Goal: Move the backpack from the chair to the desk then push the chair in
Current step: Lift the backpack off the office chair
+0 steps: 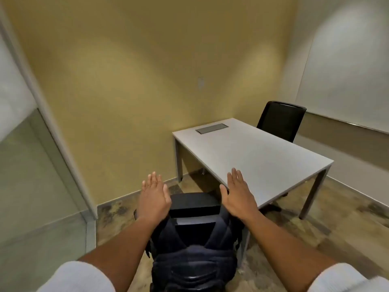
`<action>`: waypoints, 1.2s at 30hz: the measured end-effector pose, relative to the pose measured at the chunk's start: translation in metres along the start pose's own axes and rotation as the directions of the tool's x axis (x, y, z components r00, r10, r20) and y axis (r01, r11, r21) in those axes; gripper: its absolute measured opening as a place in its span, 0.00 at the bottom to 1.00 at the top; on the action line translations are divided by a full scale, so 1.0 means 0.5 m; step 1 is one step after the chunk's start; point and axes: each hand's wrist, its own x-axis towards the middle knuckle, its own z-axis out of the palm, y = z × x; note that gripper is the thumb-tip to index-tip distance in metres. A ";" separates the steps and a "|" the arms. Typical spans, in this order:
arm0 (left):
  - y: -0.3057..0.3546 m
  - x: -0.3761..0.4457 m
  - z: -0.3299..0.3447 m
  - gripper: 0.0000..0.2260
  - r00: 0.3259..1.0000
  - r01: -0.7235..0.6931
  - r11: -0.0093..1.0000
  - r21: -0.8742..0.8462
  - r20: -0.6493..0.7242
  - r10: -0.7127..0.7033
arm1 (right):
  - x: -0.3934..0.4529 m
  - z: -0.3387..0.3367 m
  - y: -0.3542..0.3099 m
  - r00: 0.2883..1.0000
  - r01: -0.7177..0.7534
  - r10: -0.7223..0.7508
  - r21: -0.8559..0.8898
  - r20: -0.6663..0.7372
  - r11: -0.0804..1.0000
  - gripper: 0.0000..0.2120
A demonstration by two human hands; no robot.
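A dark navy backpack (192, 256) rests on a black chair (193, 204) right below me, its straps facing up. The chair's back shows beyond the pack, next to the near corner of the grey desk (259, 157). My left hand (153, 197) hovers flat and open over the left side of the chair back. Over the right side, my right hand (237, 197) is held the same way, fingers spread, above the desk's near edge. Neither hand holds anything. The chair's seat and base are hidden under the backpack.
A second black chair (281, 120) stands at the far side of the desk. A grey cable hatch (211, 128) is set into the desk top. A yellow wall lies ahead, a glass partition (25, 165) to the left, a whiteboard (347, 85) to the right.
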 end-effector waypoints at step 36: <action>-0.015 -0.032 0.044 0.28 0.517 0.834 0.304 -0.460 0.462 -0.720 | -0.017 0.032 0.011 0.674 -0.739 0.663 0.281 0.326 0.613 0.34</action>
